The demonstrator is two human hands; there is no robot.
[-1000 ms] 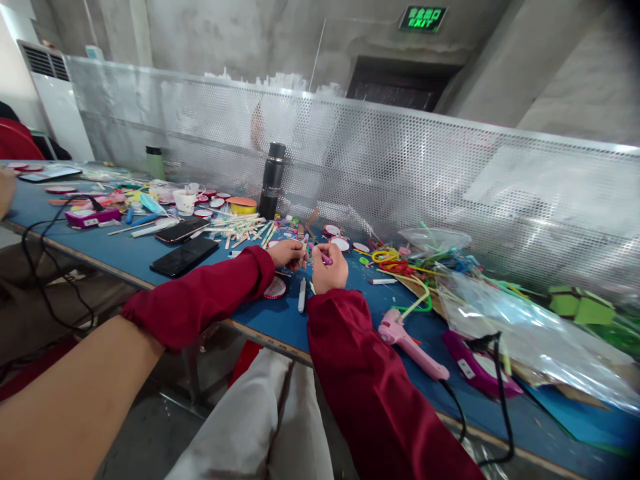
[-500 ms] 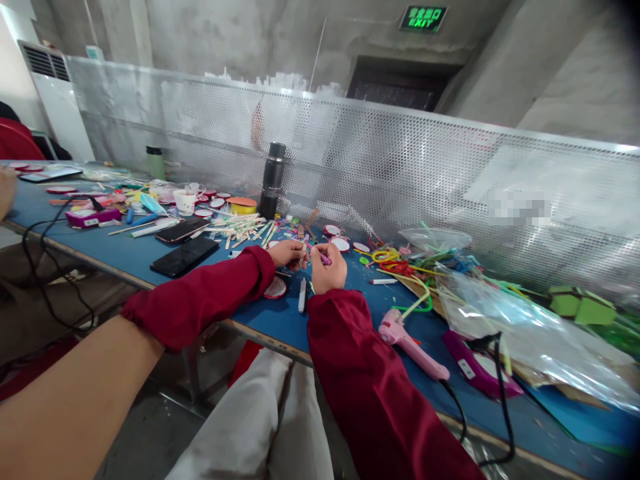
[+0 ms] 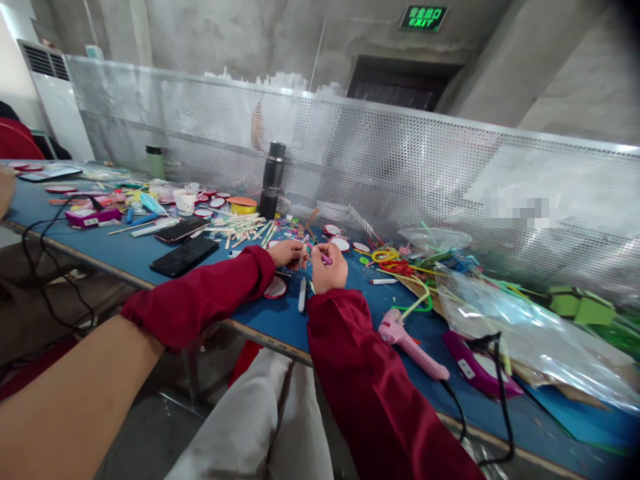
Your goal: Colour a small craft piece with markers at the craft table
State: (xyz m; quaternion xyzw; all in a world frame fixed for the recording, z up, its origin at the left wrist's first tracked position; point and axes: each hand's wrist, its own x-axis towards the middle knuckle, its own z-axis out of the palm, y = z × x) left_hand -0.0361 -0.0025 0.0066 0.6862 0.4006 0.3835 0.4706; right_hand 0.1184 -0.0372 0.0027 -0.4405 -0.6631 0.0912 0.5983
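My right hand [image 3: 331, 272] is closed around a purple marker [image 3: 326, 259], its tip end pointing up and left toward the other hand. My left hand [image 3: 289, 253] is pinched on a small pale piece [image 3: 305, 247] whose kind I cannot make out. Both hands are close together above the blue table. Below them on the tabletop lies a white marker-like stick [image 3: 302, 295]. A round white disc with a red rim [image 3: 275, 287] rests under the left sleeve.
To the right are a pink glue gun [image 3: 413, 343] with a black cord, a purple box [image 3: 480, 367] and a clear plastic bag [image 3: 530, 333]. Two phones [image 3: 184, 257], craft sticks [image 3: 244, 230] and a black flask [image 3: 273, 180] are left and behind. A perforated metal screen [image 3: 400, 167] borders the table.
My right hand has shifted very slightly to the right with the purple marker. The left hand stays in place.
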